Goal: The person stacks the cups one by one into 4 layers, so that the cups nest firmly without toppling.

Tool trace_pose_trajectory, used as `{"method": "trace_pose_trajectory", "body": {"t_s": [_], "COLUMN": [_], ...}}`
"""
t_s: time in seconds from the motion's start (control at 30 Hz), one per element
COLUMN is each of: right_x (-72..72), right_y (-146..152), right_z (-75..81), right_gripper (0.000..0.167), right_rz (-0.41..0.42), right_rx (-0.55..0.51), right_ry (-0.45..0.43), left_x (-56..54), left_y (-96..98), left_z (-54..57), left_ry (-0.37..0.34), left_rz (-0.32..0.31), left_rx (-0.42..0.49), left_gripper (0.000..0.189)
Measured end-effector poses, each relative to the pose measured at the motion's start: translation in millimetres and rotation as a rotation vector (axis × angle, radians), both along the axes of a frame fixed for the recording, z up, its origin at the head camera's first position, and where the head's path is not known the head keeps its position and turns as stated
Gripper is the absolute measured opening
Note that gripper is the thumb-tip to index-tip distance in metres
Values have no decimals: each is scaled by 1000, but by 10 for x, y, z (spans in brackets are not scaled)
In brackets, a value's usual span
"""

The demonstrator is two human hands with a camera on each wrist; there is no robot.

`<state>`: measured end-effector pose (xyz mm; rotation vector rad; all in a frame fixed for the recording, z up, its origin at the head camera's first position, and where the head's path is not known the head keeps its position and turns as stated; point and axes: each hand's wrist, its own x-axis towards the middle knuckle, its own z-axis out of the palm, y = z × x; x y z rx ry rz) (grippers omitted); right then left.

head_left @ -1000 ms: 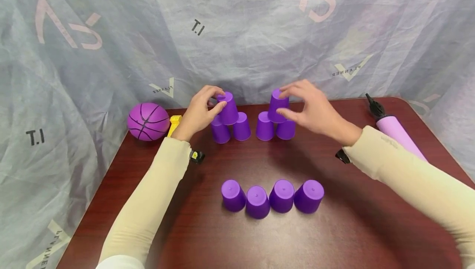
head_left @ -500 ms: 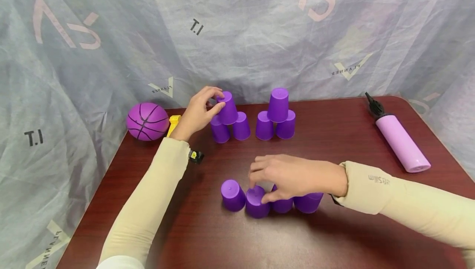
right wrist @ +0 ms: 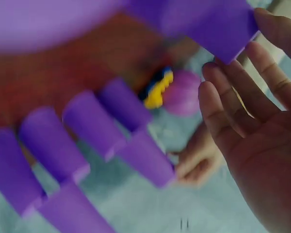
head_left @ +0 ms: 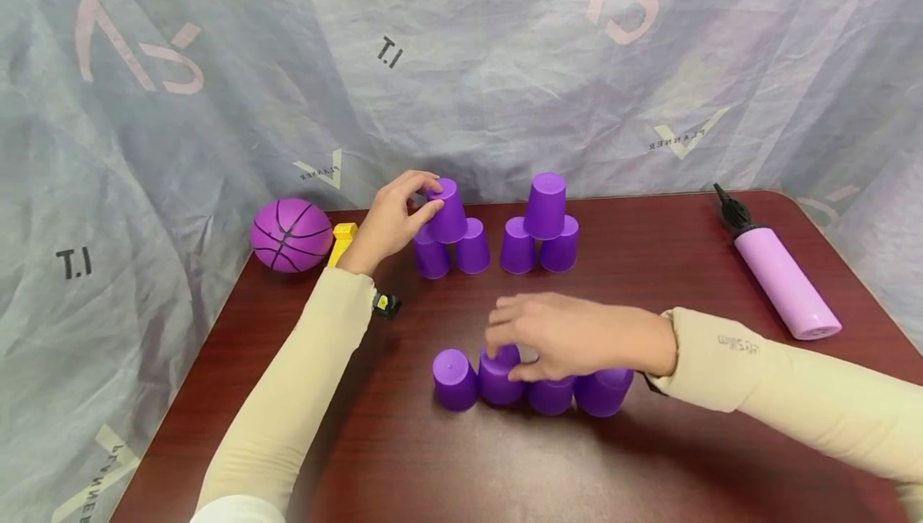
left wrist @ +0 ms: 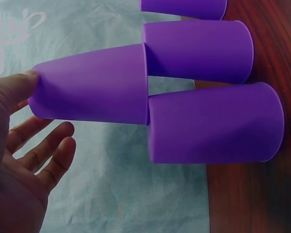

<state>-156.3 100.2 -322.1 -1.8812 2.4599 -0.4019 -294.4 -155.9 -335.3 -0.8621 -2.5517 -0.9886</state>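
Observation:
At the back of the table, my left hand [head_left: 392, 215] pinches the upside-down purple cup [left wrist: 92, 87] near its base, with thumb and fingers. That cup rests on two others, a left lower cup [head_left: 433, 257] and a right lower cup [head_left: 473, 247]. Over the front row my right hand [head_left: 570, 335] grips a second purple cup [head_left: 499, 383] from above; the right wrist view has its thumb and fingertips at the cup's end [right wrist: 223, 29]. Beside it stand a left cup [head_left: 456, 383] and two partly covered cups, a middle one [head_left: 550, 400] and a right one [head_left: 602, 396].
Right of the left stack stands a similar stack, its top cup [head_left: 546, 207] on two cups. A purple ball [head_left: 292, 235] and a yellow object [head_left: 342, 241] lie at the back left. A pink hand pump [head_left: 786, 283] lies at the right. A grey cloth [head_left: 461, 66] hangs behind.
My right hand has left the right stack's top cup, come down to the front row, and shifted the second cup slightly up and away from the row. The left hand stays on its cup.

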Motion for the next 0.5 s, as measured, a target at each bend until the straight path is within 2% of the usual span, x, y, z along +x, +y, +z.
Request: {"method": "trace_pose_trajectory", "body": {"t_s": [0.13, 0.3, 0.4, 0.5], "right_x": [-234, -691, -948, -1136], "right_y": [76, 164, 189, 186], "right_z": [241, 477, 535, 535], "right_gripper": [19, 19, 22, 24], "right_rz": [-47, -189, -316, -422], "right_rx": [-130, -314, -339, -302], "right_ry": [19, 80, 105, 89], "left_x": [-6, 0, 0, -4], "left_y": [4, 19, 34, 55], "left_z": [-8, -17, -15, -7], "left_ry": [0, 7, 5, 0], "left_rz": [2, 10, 10, 10], "left_rx": [5, 17, 26, 30], "left_gripper": [19, 19, 19, 20]}}
